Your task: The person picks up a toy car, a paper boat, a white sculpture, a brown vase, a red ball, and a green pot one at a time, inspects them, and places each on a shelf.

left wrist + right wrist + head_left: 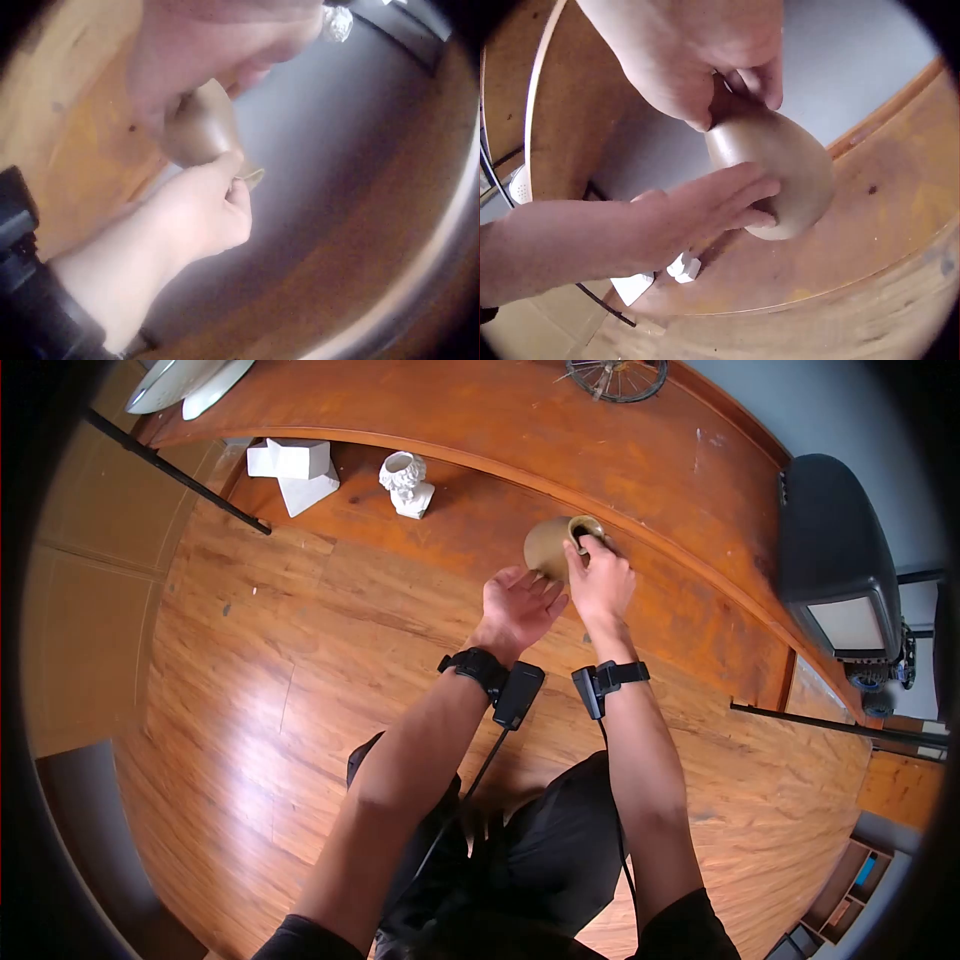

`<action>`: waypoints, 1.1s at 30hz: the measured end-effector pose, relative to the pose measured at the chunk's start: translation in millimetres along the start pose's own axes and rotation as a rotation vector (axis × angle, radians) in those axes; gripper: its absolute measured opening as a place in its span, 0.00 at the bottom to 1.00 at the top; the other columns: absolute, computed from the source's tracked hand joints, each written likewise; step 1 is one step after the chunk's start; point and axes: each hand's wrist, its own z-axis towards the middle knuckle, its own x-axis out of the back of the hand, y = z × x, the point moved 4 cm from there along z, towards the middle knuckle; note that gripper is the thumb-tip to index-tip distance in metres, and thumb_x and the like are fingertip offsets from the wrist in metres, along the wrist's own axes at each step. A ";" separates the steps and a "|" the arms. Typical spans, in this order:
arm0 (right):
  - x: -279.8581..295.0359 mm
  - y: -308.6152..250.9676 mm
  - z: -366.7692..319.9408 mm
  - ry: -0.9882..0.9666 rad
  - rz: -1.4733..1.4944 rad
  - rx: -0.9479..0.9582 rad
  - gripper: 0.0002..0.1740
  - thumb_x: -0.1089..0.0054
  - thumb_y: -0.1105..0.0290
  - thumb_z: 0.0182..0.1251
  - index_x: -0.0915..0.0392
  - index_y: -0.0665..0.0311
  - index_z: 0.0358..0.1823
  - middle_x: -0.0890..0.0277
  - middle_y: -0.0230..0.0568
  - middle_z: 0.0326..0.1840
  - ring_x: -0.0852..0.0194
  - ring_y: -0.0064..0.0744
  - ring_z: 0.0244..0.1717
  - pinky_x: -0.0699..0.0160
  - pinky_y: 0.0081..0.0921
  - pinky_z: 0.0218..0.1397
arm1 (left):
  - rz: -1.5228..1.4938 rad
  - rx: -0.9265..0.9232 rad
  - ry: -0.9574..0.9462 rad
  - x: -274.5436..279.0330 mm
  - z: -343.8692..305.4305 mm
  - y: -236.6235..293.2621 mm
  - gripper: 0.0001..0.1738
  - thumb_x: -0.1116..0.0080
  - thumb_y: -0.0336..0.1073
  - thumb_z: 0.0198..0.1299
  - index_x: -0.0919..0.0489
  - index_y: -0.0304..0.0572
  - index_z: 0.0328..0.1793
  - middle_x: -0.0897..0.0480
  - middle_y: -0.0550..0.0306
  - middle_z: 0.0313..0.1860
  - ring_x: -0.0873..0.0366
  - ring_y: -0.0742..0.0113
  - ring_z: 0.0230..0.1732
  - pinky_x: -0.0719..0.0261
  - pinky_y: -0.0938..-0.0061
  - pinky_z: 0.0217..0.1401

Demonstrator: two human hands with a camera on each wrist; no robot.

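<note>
A tan, rounded vase [546, 548] with a flared mouth is tilted at the front of the lower wooden shelf. My right hand [603, 585] pinches its rim, thumb on one side and fingers reaching into the opening. Against the vase's rounded body [799, 176] lie the extended fingers of my left hand [520, 605], palm turned up in the head view. From the left wrist, the vase [206, 131] shows between both hands, partly covered by the left one.
A white plaster bust [405, 485] and white geometric solids [300, 468] stand farther left on the lower shelf [470, 525]. Above, the tabletop [450, 405] holds a spoked wheel [622, 375] and a white dish [185, 385]. A dark boxy monitor [835, 540] is at right.
</note>
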 end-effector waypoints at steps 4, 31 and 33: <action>-6.2 -6.8 -0.9 0.025 0.011 0.017 0.13 0.38 0.55 0.65 0.16 0.55 0.40 0.18 0.49 0.39 0.17 0.56 0.35 0.18 0.46 0.37 | -0.039 -0.031 0.004 1.3 -2.5 2.0 0.22 0.61 0.46 0.66 0.31 0.36 0.57 0.25 0.49 0.49 0.28 0.55 0.53 0.34 0.56 0.69; -44.0 -8.0 1.0 -0.059 -0.014 -0.087 0.12 0.39 0.56 0.65 0.17 0.56 0.40 0.18 0.48 0.41 0.17 0.55 0.39 0.19 0.47 0.39 | -0.016 -0.001 -0.109 33.7 28.4 24.0 0.38 0.65 0.59 0.66 0.38 0.36 0.71 0.27 0.49 0.59 0.29 0.52 0.63 0.36 0.56 0.71; -48.5 -6.5 -0.5 -0.089 -0.024 -0.106 0.12 0.39 0.56 0.65 0.17 0.55 0.40 0.18 0.48 0.41 0.17 0.55 0.39 0.19 0.47 0.40 | -0.019 0.008 -0.137 37.1 32.3 25.9 0.38 0.65 0.59 0.66 0.40 0.36 0.73 0.28 0.48 0.60 0.29 0.52 0.63 0.36 0.56 0.70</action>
